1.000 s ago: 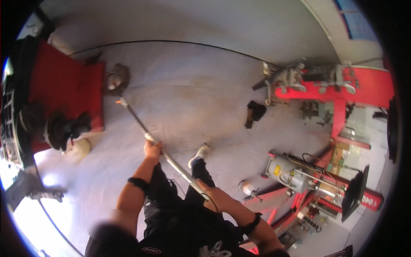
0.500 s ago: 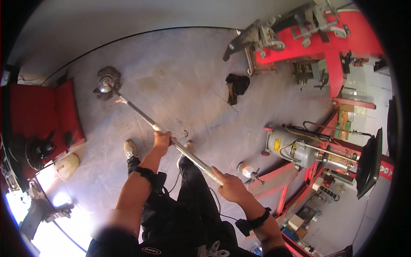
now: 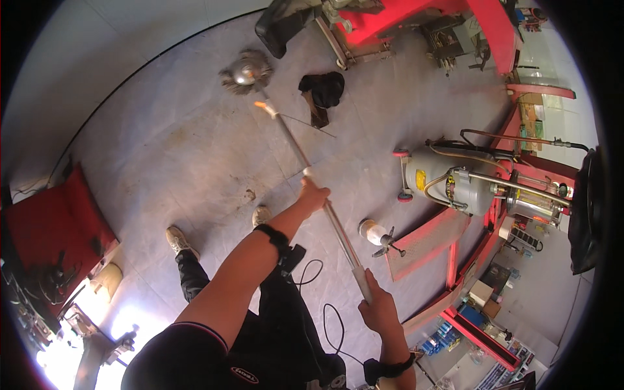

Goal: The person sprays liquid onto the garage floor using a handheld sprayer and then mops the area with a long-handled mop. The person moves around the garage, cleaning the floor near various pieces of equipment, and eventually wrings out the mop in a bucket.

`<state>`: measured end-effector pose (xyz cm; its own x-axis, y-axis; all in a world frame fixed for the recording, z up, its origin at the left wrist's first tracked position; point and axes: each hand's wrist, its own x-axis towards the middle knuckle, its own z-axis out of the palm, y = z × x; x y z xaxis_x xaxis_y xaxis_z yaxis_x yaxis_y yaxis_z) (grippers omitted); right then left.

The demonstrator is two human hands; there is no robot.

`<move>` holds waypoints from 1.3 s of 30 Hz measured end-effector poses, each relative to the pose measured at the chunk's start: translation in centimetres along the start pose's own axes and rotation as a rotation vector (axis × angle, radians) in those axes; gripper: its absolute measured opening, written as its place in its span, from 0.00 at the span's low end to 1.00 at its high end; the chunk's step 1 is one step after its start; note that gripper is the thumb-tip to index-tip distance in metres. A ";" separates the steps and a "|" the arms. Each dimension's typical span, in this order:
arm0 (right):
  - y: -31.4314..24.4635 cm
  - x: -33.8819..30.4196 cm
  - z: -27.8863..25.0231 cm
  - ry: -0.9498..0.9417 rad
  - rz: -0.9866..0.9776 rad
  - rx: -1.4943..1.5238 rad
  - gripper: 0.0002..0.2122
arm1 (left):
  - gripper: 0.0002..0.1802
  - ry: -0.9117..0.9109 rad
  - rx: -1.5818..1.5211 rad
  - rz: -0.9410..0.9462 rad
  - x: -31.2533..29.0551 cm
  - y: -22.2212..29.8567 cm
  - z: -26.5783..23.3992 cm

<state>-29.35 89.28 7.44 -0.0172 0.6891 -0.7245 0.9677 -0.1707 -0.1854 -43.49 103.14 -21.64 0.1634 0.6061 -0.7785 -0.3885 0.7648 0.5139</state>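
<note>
I hold a long-handled mop (image 3: pixel 342 234) slanting across the floor, away from me. Its round metal head with grey strands (image 3: pixel 247 71) lies on the grey floor near the far wall. My left hand (image 3: pixel 314 195) is wrapped round the middle of the metal pole, just below a pale collar. Lower down, my right hand (image 3: pixel 379 309) grips the pole's near end. Past the pole, to the right of the mop head, a black and brown cloth-like thing (image 3: pixel 323 92) rests on the floor.
A grey wheeled tank (image 3: pixel 458 179) stands at the right beside red frames. Near my right hand is a pale bottle-like container (image 3: pixel 372 231). Red machinery (image 3: pixel 403 19) rises at the far side; a red cabinet (image 3: pixel 55 221) and a beige bucket (image 3: pixel 106 283) stand left.
The mop head has swept to the right and farther away, toward the cloth-like thing. Both hands have shifted right with the pole, and the view has turned somewhat.
</note>
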 end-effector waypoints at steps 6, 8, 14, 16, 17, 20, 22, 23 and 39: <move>3.1 0.4 0.5 0.106 0.122 0.138 0.35 | 0.38 -0.080 0.237 -0.040 3.7 0.1 8.0; 2.8 0.7 0.1 0.077 0.159 0.190 0.35 | 0.40 -0.093 0.248 -0.047 3.7 0.4 8.8; 1.9 -1.1 -0.2 0.001 0.089 0.179 0.36 | 0.46 -0.068 0.211 -0.033 2.1 -1.1 6.4; 0.9 -2.6 -0.6 -0.057 0.125 0.154 0.36 | 0.45 -0.067 0.201 -0.031 0.1 -1.7 5.2; 0.2 -3.5 -0.7 -0.098 0.164 0.138 0.36 | 0.44 -0.060 0.189 -0.032 -0.9 -2.1 4.5; -0.7 -6.3 -0.4 -0.171 0.206 0.108 0.37 | 0.41 -0.097 0.154 -0.012 -5.0 -2.7 1.7; -2.5 -7.6 -0.2 -0.199 0.178 0.068 0.37 | 0.38 -0.019 0.123 -0.023 -8.6 -2.3 -0.7; -3.9 -8.2 -0.3 -0.213 0.140 0.027 0.37 | 0.37 0.022 0.104 -0.027 -10.3 -1.9 -2.3; -24.7 -11.9 13.4 -0.501 -0.490 -0.438 0.37 | 0.27 0.574 -0.503 0.183 -28.4 -12.9 -35.0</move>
<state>-56.39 75.84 11.74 -0.4724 0.2009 -0.8582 0.8299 0.4292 -0.3563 -74.80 68.42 -18.81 -0.3837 0.4001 -0.8323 -0.7507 0.3897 0.5334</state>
